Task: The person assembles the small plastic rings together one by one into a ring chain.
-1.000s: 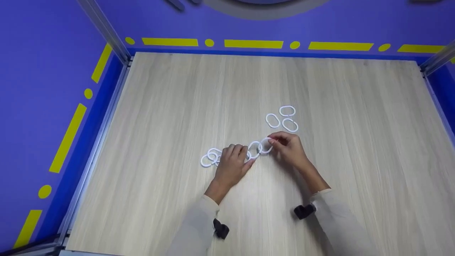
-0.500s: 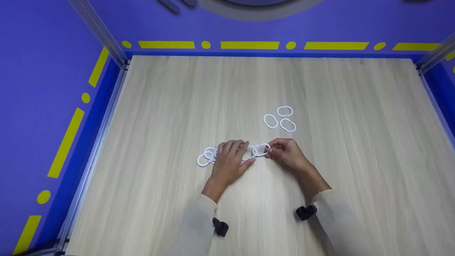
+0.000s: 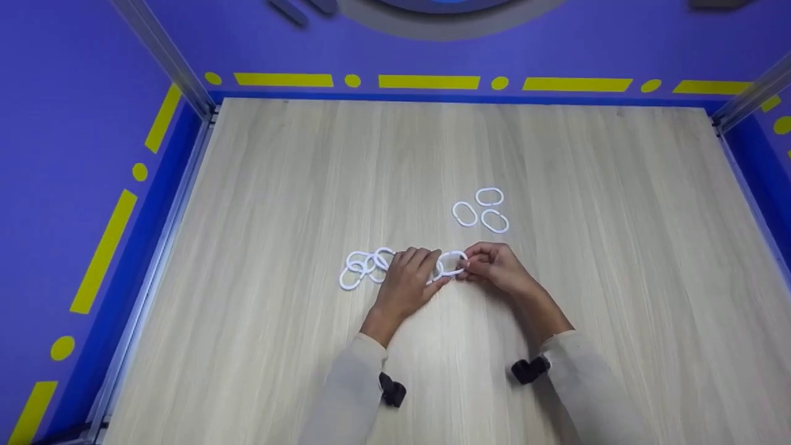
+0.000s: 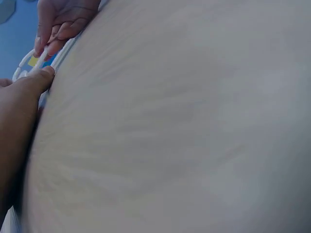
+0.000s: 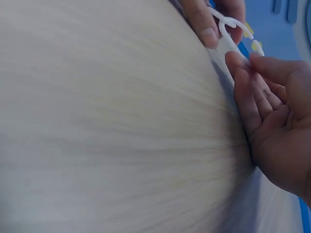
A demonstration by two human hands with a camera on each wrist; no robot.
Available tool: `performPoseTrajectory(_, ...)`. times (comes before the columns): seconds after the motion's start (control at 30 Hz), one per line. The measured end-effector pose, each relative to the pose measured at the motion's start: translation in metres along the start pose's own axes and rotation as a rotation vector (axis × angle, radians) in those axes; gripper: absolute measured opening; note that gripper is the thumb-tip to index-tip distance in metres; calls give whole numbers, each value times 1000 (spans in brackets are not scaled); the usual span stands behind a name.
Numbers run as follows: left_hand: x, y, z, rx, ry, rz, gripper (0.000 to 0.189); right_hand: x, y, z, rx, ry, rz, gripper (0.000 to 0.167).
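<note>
White oval plastic chain links, hooked together, form a chain (image 3: 358, 264) that lies across the table and passes beneath my left hand (image 3: 408, 278). That hand covers the chain's middle and holds a link between thumb and fingers. At the right end, my right hand (image 3: 497, 266) pinches the last link (image 3: 453, 254) by its far side between thumb and fingertips. The right wrist view shows this link (image 5: 228, 33) hooked to its neighbour, with my right hand (image 5: 277, 102) at its near end. In the left wrist view, my left thumb (image 4: 41, 80) presses close to the links.
Three loose white links (image 3: 465, 214) lie beyond my right hand, separate from the chain. The wooden table (image 3: 278, 185) is bordered at the back and left by blue walls with yellow marks.
The right hand has lowered the end link and turned it to lie more level. The left hand has shifted slightly right along the chain, and more links show at its left.
</note>
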State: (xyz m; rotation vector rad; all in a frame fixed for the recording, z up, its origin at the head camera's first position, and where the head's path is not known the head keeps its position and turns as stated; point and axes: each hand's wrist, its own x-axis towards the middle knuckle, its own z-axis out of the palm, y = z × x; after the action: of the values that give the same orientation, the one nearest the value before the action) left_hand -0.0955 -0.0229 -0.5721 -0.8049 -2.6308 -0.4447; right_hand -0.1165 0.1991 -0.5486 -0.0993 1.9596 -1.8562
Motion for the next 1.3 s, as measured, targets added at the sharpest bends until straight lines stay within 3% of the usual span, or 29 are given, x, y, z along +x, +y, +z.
performPoseTrajectory(0.27, 0, 0, 0, -24, 1, 20, 48, -1, -2, -5, 13, -18, 9, 7)
performPoseTrajectory(0.43, -1, 0, 2, 8, 33, 28, 46, -1, -3, -10, 25, -29, 35, 17)
performPoseTrajectory(0.57, 0, 0, 3, 5, 43, 20, 46, -1, -7, -21, -37, 161, 8, 27)
performPoseTrajectory(0.7, 0, 0, 3, -16, 38, 10, 47, 1, -11, -33, -276, 425, -36, 24)
performPoseTrajectory(0.8, 0, 0, 3, -24, 35, 4, 48, 6, -12, -38, -471, 538, -43, 25)
performPoseTrajectory(0.9, 0, 0, 3, -27, 30, -1, 47, 14, -13, -39, -601, 586, -14, 36)
performPoseTrajectory(1.07, 0, 2, 2, -12, 26, 0, 47, 22, -14, -36, -725, 605, 59, 52)
performPoseTrajectory(1.17, -1, 2, 1, -10, 26, -2, 47, 24, -15, -35, -757, 602, 82, 51)
performPoseTrajectory(1.3, -1, 1, 1, -11, 27, -3, 47, 24, -14, -37, -734, 589, 54, 44)
